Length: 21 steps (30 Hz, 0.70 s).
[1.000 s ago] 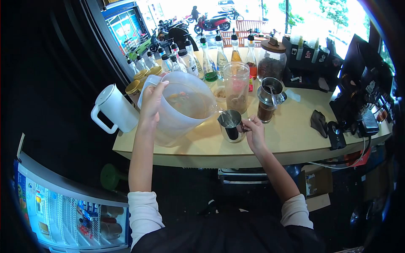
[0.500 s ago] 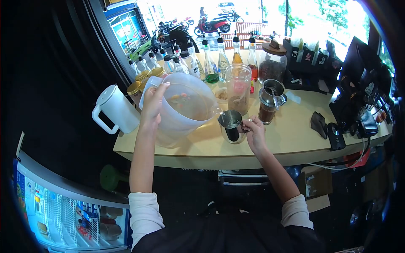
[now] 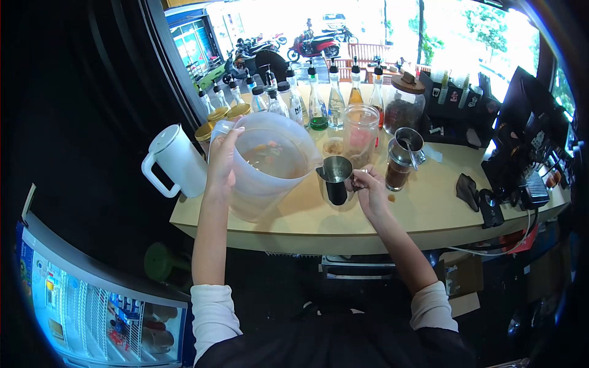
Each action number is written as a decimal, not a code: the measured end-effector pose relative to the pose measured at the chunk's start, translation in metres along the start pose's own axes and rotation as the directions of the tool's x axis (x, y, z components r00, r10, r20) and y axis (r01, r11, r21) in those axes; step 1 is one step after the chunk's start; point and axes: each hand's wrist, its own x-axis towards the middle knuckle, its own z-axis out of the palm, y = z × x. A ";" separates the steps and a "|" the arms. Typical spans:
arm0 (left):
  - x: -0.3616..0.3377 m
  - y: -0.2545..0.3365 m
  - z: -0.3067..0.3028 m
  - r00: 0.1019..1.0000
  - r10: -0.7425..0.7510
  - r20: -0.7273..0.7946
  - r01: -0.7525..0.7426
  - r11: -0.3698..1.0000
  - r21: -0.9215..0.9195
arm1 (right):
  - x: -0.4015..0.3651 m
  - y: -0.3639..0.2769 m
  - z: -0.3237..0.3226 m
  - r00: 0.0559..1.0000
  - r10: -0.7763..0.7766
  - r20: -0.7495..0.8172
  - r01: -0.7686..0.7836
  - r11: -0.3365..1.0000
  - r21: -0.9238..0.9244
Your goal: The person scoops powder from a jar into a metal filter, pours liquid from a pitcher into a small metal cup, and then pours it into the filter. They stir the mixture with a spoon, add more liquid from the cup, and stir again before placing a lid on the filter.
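My left hand (image 3: 223,158) is closed round the handle of a large translucent plastic pitcher (image 3: 261,193). The pitcher is tilted to the right, and clear liquid shows inside. Its spout is at the rim of a small metal milk jug (image 3: 338,187), which has liquid in it. With bent fingers, my right hand (image 3: 370,189) grips the jug's handle, holding it near the counter's front edge. Just right of the jug, a metal drip filter (image 3: 402,157) with a spoon in it sits on a glass of brown drink (image 3: 397,178).
Several pump bottles (image 3: 317,110) line the back of the wooden counter (image 3: 294,224). A clear plastic jar (image 3: 361,138) and a lidded jar (image 3: 403,113) stand behind the jug. At left is a white jug (image 3: 175,162); at right, a dark cloth (image 3: 467,189).
A thin stream ran from the pitcher's spout into the milk jug earlier; now I cannot make it out. The view has shifted slightly, and both hands keep their holds.
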 end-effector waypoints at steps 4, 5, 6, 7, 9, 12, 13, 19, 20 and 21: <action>0.007 -0.007 -0.025 1.000 0.017 -0.026 -0.018 0.999 -0.039 | 0.009 0.003 0.019 1.000 -0.016 0.012 0.016 1.000 -0.010; 0.009 -0.007 -0.030 0.999 0.009 -0.032 -0.011 0.998 -0.065 | 0.011 0.005 0.023 1.000 -0.020 0.016 0.020 1.000 -0.010; 0.010 -0.009 -0.036 0.999 0.015 -0.031 -0.017 0.998 -0.066 | 0.012 0.006 0.028 1.000 -0.015 0.000 0.015 1.000 -0.010; 0.011 -0.010 -0.042 0.999 -0.012 -0.039 0.007 0.992 -0.126 | 0.014 0.008 0.032 1.000 -0.009 -0.015 0.009 1.000 -0.010; 0.011 -0.010 -0.049 0.998 -0.034 -0.044 0.025 0.982 -0.188 | 0.016 0.012 0.034 1.000 -0.002 0.002 0.002 1.000 -0.012; 0.016 -0.013 -0.057 0.994 -0.067 -0.082 0.039 0.953 -0.299 | 0.015 0.014 0.038 1.000 0.009 0.016 -0.008 1.000 -0.012; 0.019 -0.015 -0.061 0.993 -0.075 -0.093 0.045 0.956 -0.291 | 0.015 0.013 0.039 1.000 0.011 0.017 -0.010 1.000 -0.009; 0.033 -0.030 -0.073 0.981 -0.158 -0.111 0.109 0.929 -0.354 | 0.014 0.010 0.030 0.999 -0.035 0.011 0.035 0.999 -0.038; 0.035 -0.035 -0.074 0.981 -0.168 -0.100 0.119 0.920 -0.373 | 0.013 0.010 0.028 0.999 -0.042 0.001 0.042 0.998 -0.040; 0.039 -0.043 -0.074 0.981 -0.169 -0.089 0.124 0.919 -0.375 | 0.013 0.010 0.027 0.999 -0.047 0.001 0.047 0.998 -0.048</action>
